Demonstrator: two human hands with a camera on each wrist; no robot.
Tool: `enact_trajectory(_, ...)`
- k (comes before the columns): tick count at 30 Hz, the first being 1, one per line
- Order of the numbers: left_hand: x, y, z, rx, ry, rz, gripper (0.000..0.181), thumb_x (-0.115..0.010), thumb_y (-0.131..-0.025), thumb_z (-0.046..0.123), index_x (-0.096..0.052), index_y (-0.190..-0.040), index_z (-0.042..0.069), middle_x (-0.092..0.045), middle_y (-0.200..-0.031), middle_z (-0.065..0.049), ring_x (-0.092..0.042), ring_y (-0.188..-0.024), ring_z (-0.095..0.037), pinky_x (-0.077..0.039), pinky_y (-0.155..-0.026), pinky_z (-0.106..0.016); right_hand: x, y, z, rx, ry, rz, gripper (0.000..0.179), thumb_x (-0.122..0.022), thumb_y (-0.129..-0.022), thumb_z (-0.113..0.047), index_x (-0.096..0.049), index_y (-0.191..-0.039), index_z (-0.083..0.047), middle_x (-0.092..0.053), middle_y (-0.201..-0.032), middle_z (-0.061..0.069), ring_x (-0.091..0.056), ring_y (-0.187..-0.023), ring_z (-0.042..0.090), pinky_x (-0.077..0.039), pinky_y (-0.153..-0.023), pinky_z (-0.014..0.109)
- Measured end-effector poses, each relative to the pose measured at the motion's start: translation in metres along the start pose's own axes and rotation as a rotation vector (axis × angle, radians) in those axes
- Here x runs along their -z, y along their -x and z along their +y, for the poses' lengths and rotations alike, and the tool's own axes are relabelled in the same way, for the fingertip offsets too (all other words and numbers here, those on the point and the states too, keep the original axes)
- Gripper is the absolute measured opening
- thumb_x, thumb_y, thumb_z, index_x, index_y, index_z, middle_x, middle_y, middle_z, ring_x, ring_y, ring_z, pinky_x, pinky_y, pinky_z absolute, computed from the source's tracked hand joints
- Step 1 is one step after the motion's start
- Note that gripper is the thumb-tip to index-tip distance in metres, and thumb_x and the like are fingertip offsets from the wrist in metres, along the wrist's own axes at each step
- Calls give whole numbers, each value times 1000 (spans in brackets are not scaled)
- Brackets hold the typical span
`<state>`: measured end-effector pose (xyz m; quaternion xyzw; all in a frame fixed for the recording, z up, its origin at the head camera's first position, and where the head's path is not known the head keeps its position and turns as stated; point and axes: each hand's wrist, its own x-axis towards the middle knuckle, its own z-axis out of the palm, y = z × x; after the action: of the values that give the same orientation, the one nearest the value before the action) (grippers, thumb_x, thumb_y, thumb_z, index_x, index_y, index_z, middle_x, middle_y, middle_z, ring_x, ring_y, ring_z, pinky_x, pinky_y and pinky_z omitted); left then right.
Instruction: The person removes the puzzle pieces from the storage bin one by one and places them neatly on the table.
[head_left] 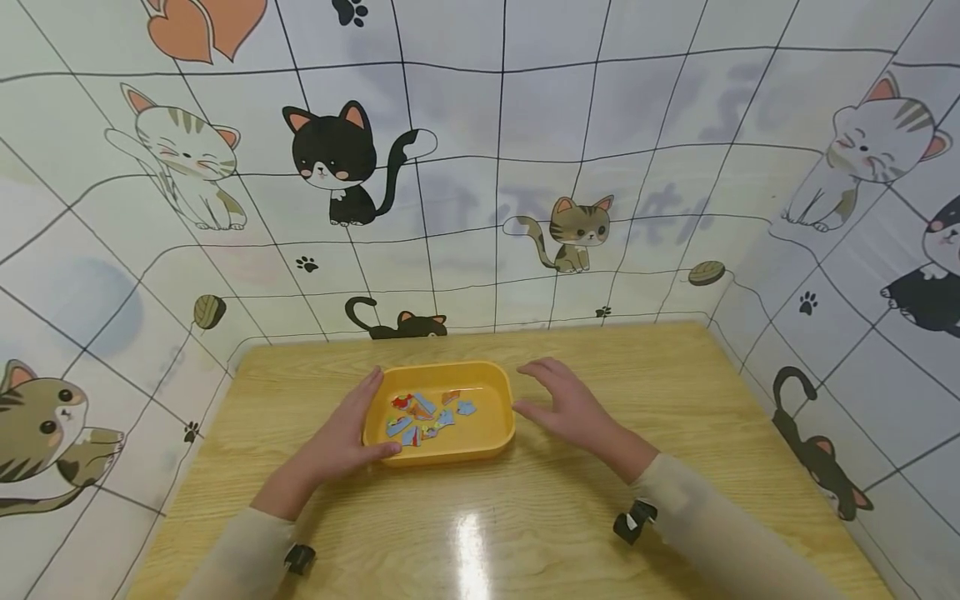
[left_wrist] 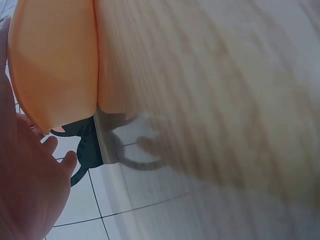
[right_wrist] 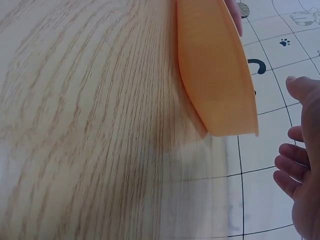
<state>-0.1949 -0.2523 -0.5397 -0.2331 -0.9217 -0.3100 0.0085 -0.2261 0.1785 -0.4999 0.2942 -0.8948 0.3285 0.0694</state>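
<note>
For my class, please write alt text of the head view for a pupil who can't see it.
A person's left hand grips the left end of a yellow tray of small colourful pieces, while the right hand hovers just off its right end. The tray rests on a wood-grained table before a wall of cartoon cats.

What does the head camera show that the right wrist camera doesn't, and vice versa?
Only the head view shows the small, colourful printed pieces inside the yellow plastic tray, plus beige sleeves. Only the right wrist view shows the lower fingers of the bare right grip, hidden from above. Both show the tray, that grip, some of the left grip, the pale wooden table and the white cat-patterned backdrop.
</note>
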Motion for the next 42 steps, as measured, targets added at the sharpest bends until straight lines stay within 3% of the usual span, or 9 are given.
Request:
enact_trajectory(7,-1,0,1,10,24,-13,129,-93,-87,49,-13,-176,1,-11,-184,-19,-18,-167,-47,-21,-130,-70,-7,-8,-5,15,31,-20,62,-86,-99,-37,-66,-148,-4,-65,-143,9,-61,-135,31,-53,-114,55)
enact_trajectory(11,-1,0,2,31,23,-28,132,-93,-86,52,-12,-177,2,-9,-185,-16,-16,-167,-45,-21,-130,-69,-13,-16,-10,55,7,-38,57,-86,-99,-34,-68,-145,-5,-67,-139,7,-62,-132,29,-54,-113,54)
enact_trajectory(17,-1,0,5,45,26,-34,134,-92,-85,55,-9,-178,5,-9,-186,-14,-16,-168,-44,-22,-130,-70,-23,-31,-22,89,-48,-126,52,-85,-101,-28,-69,-142,-3,-68,-136,11,-64,-127,29,-54,-112,52)
enact_trajectory(27,-2,1,4,83,29,-40,134,-90,-86,59,-5,-179,13,-7,-186,-8,-15,-169,-41,-20,-132,-66,-43,-52,-38,80,-48,-211,45,-84,-101,-22,-70,-138,0,-69,-130,15,-66,-120,35,-57,-105,51)
enact_trajectory(36,-3,1,3,85,9,-43,136,-92,-85,59,-8,-178,8,-7,-186,-10,-16,-168,-41,-21,-132,-66,-58,-63,-40,32,-95,-280,49,-86,-100,-18,-70,-141,1,-68,-136,16,-69,-119,33,-59,-102,49)
enact_trajectory(42,-2,-1,2,71,14,-43,135,-94,-85,54,-8,-178,7,-7,-186,-11,-16,-168,-41,-20,-132,-65,-59,-69,-45,22,-48,-300,47,-88,-98,-18,-73,-138,2,-72,-129,17,-70,-112,31,-59,-99,47)
